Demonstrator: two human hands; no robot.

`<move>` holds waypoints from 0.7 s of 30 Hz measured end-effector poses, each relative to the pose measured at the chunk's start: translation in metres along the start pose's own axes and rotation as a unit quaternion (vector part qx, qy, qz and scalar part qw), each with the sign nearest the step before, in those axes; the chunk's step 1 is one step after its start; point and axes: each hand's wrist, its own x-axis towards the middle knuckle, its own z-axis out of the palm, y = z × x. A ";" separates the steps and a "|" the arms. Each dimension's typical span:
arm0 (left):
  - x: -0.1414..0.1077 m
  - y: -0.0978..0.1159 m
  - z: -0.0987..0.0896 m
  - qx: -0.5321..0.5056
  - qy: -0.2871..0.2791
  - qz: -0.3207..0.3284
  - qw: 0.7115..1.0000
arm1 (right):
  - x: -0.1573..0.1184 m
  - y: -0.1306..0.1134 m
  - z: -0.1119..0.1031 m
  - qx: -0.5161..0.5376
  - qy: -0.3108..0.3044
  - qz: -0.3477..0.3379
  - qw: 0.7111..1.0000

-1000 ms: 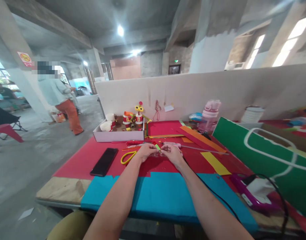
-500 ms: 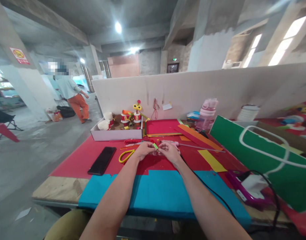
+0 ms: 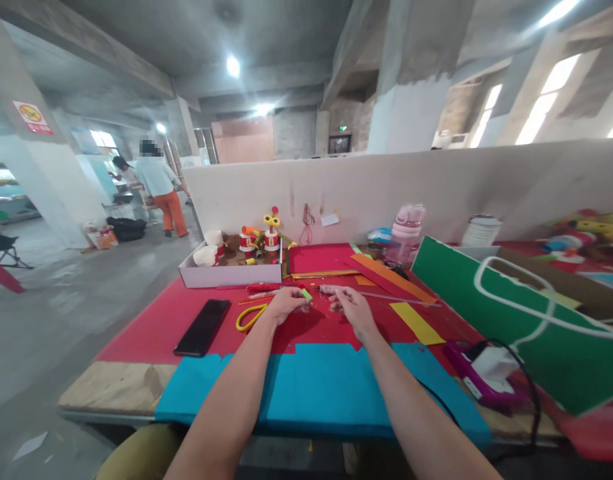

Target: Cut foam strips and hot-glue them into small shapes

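Green piece in left hand

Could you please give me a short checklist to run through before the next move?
1. Green piece held in the left hand: ok.
2. Right hand apart from the left: ok.
3. Right hand empty: cannot tell; its fingers are partly curled.
4. Pink tool untouched by the right hand: cannot tell; they overlap in view.
5. Yellow handle fully visible: not ok; partly hidden.
6. Black phone apart from both hands: ok.
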 end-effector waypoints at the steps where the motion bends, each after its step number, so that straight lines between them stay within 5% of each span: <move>1: 0.000 0.000 -0.001 -0.005 0.006 -0.004 1.000 | 0.001 -0.001 -0.005 0.002 0.019 0.003 1.000; 5: 0.001 -0.002 -0.003 -0.016 0.021 -0.010 1.000 | 0.004 -0.004 -0.021 0.026 0.073 0.052 0.996; 11: 0.004 -0.005 -0.004 -0.007 0.044 -0.003 0.999 | 0.007 -0.010 -0.025 0.069 0.093 -0.035 0.993; 21: 0.005 -0.007 -0.007 -0.015 0.025 0.014 0.999 | 0.018 -0.003 -0.053 -0.070 0.170 -0.062 0.981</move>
